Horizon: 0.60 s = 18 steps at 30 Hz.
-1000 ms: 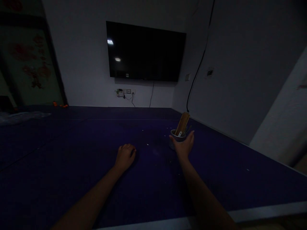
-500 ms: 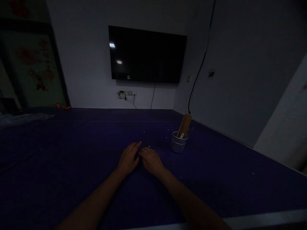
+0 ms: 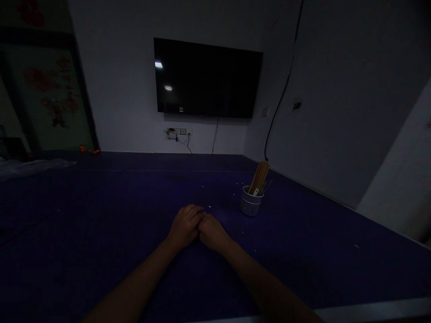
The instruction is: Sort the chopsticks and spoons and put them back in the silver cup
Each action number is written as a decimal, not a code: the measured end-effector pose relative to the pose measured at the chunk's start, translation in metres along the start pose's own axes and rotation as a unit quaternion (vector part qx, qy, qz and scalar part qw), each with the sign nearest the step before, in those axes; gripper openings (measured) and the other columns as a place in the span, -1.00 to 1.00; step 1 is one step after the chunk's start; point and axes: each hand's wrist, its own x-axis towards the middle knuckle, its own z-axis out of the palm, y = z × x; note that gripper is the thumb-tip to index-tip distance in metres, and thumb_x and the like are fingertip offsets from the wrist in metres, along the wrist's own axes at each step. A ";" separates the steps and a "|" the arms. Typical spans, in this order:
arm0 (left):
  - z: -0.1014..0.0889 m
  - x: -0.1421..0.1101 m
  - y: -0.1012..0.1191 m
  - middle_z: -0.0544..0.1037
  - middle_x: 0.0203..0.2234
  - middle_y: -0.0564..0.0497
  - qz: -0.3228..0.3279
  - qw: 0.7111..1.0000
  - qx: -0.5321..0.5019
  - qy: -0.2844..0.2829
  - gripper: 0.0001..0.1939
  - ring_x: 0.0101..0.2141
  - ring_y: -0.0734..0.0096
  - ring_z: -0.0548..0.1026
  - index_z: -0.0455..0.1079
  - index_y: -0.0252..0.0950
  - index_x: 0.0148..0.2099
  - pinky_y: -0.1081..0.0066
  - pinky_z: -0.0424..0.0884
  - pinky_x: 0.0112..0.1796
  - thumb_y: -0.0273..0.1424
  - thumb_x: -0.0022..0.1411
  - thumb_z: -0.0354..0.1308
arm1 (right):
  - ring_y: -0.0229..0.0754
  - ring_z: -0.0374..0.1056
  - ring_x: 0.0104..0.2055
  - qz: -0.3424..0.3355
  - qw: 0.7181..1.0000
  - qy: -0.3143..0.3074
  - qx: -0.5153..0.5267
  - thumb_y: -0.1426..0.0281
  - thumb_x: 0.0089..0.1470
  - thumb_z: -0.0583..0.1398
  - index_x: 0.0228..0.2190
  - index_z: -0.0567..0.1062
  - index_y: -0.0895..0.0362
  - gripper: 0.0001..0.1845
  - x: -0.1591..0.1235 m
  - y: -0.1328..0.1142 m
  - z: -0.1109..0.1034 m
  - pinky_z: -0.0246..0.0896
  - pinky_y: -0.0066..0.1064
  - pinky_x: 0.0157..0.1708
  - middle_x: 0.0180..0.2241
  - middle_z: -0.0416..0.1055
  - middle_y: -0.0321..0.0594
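Note:
My left hand (image 3: pixel 185 225) and my right hand (image 3: pixel 213 232) meet low over the purple tabletop (image 3: pixel 141 197), in the middle of the view. The fingers of my left hand are bent and pressed together, their tips against the right hand. My right hand is curled into a fist. Whatever lies within either hand, if anything, is hidden. Right of them stands a metal holder (image 3: pixel 250 207) with round holes, nearest to my right hand. Several wooden chopsticks (image 3: pixel 260 177) and a white handle (image 3: pixel 256 192) lean in it.
Small white scraps (image 3: pixel 209 207) are scattered over the tabletop. Clear plastic sheeting (image 3: pixel 32 168) lies at the far left, near orange objects (image 3: pixel 94 151). A dark television (image 3: pixel 207 78) hangs on the wall behind, and a black cable (image 3: pixel 278 107) runs down the corner.
My hands have drawn together and now touch. The left fingers, stretched out before, have bent toward the right hand, and the right fingers have curled in. The chopstick holder has stayed put.

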 end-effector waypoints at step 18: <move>-0.002 0.000 -0.004 0.52 -0.08 -0.16 -0.033 0.999 0.027 -0.018 -0.56 -0.02 0.16 0.40 0.43 -0.20 0.08 0.14 0.38 -0.08 -0.55 0.18 0.02 | -0.06 0.40 -0.09 -0.020 0.999 0.023 0.012 0.59 -0.03 0.08 -0.21 0.53 0.25 -0.66 0.000 0.004 0.004 0.24 -0.27 -0.04 -0.17 0.52 0.00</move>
